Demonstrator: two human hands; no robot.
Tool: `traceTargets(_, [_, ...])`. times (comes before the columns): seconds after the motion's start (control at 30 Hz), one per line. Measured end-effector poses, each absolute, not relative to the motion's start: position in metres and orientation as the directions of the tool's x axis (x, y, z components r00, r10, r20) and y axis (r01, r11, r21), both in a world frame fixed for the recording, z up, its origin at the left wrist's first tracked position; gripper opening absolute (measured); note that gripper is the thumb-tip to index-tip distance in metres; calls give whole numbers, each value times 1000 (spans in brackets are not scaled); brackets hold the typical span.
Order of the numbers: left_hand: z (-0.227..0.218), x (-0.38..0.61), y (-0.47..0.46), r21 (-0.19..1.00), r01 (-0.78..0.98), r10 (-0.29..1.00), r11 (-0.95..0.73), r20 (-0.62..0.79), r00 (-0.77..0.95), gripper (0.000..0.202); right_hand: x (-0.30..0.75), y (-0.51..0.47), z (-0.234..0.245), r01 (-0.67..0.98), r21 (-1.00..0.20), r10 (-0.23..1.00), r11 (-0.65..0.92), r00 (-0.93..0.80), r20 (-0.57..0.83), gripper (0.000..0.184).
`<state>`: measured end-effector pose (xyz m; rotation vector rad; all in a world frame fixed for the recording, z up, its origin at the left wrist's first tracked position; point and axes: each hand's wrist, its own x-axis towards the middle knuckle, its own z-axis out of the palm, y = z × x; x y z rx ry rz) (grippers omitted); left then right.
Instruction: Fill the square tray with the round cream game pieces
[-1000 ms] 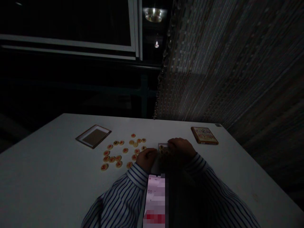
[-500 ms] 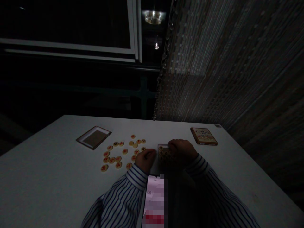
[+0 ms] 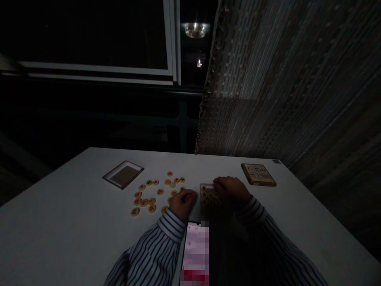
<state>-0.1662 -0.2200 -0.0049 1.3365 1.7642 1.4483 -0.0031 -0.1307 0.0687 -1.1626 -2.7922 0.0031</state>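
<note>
A small open box (image 3: 209, 197) with round game pieces packed in it lies on the white table (image 3: 59, 222) between my hands. My right hand (image 3: 232, 190) rests curled over the box's right side and far edge. My left hand (image 3: 183, 202) is closed in a loose fist just left of the box; what it holds is hidden. Several loose round yellow pieces with red or dark marks (image 3: 151, 194) are scattered to the left of my left hand.
A brown-rimmed box tray (image 3: 123, 174) lies at the far left of the pieces. A printed box lid (image 3: 258, 174) lies at the far right. A lit phone (image 3: 195, 254) sits below my hands. A dark window and a woven blind stand behind the table.
The view has shifted slightly. My left hand has stayed beside the box and my right hand has stayed on it; more of the packed pieces show in the box now.
</note>
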Motion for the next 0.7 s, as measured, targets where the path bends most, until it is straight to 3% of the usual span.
traceTargets(0.4, [16, -208, -233, 876, 482, 858, -31, 270, -437, 21, -13, -130, 70, 645, -145, 661, 750, -738, 139, 29])
traceTargets(0.53, [16, -223, -226, 796, 604, 830, 19, 324, -454, 21, -21, -123, 70, 611, -191, 637, 768, -760, 128, 28])
traceTargets(0.7, [10, -239, -210, 651, 759, 881, -10, 364, -301, 24, -37, -113, 69, 587, -174, 606, 791, -791, 86, 30])
